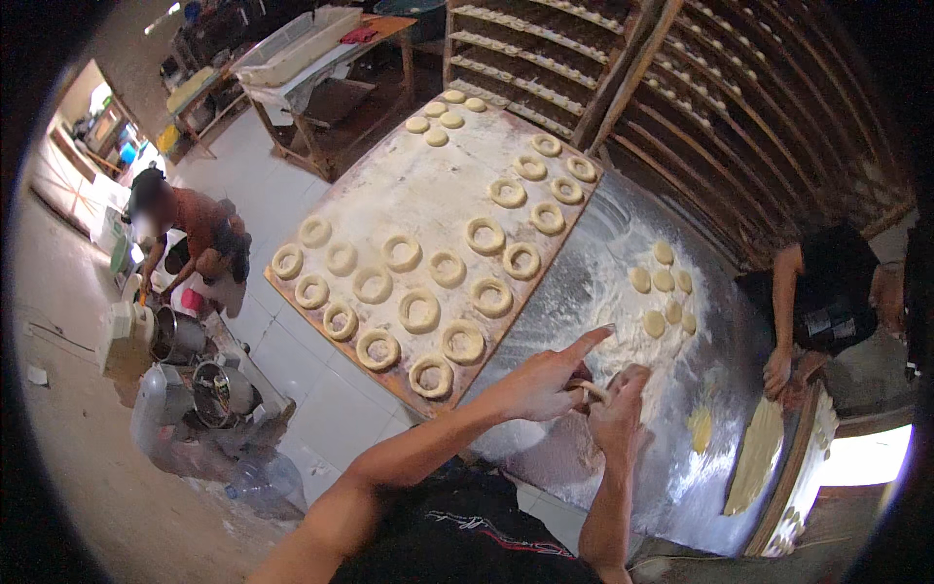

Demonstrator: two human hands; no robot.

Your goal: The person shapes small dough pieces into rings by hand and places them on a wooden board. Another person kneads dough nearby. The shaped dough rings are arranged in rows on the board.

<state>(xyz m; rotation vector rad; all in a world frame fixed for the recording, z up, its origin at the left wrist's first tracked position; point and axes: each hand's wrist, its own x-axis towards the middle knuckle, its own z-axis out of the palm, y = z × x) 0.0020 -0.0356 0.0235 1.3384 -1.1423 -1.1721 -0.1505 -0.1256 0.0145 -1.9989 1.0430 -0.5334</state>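
A small dough ring [590, 390] is held up between my two hands, above the floured metal tabletop [555, 331]. My left hand [550, 382] curls around one side of it, its index finger stretched out. My right hand [619, 414] is closed on the other side. The fingers hide part of the ring. Beyond them, several flat dough rounds [664, 280] lie in scattered flour. To the left, a floured wooden board [370, 185] bears many dough rings [418, 310], with several more dough rounds [450, 119] at its far end.
At the right, a co-worker's hand [778, 375] touches a long dough sheet [757, 459]. Wooden racks [623, 68] with dough pieces stand behind the table. Another person [199, 229] crouches at the left near metal bowls [178, 336] and a mixer [161, 409]. A plastic tub [297, 49] rests on a far table.
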